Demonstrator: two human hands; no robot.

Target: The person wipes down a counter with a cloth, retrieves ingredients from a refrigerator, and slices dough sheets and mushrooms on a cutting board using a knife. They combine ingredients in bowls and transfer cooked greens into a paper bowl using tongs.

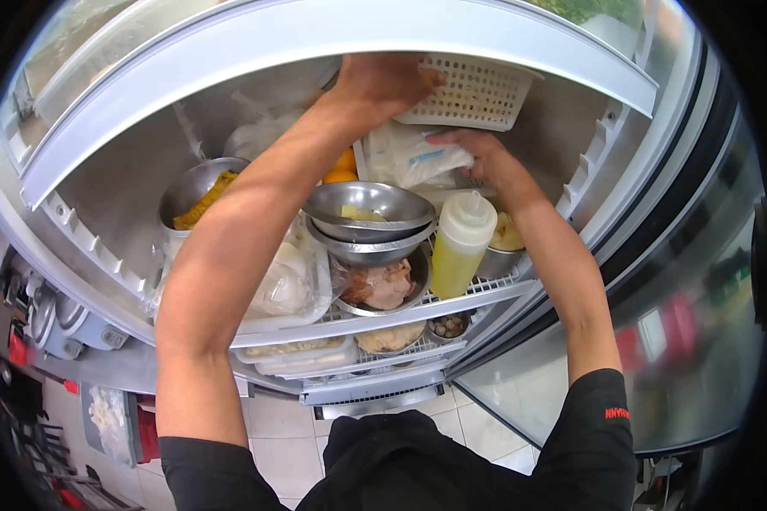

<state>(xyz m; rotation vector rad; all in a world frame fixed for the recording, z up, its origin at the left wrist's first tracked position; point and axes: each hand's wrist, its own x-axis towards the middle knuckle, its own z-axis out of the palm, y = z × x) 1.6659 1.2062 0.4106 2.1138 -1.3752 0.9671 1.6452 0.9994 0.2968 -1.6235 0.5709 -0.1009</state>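
Both arms reach into an open fridge. My left hand (392, 83) is at the left end of a white perforated basket (473, 92), under the upper shelf edge; its fingers are partly hidden and curl against the basket. Lower down, my right hand (479, 153) pinches a white plastic bag (435, 162) with a blue mark. In front of the bag are stacked steel bowls (371, 209) with pale yellow pieces in the top one. A squeeze bottle (463, 247) of yellow liquid stands beside them. Orange fruits (341, 170) show behind the bowls.
A steel bowl (175, 198) with yellow food sits at the left. Bagged white items (285, 281) and a bowl of pink meat (383, 285) are near the shelf's front edge (400, 317). The glass door (656, 341) stands open at the right.
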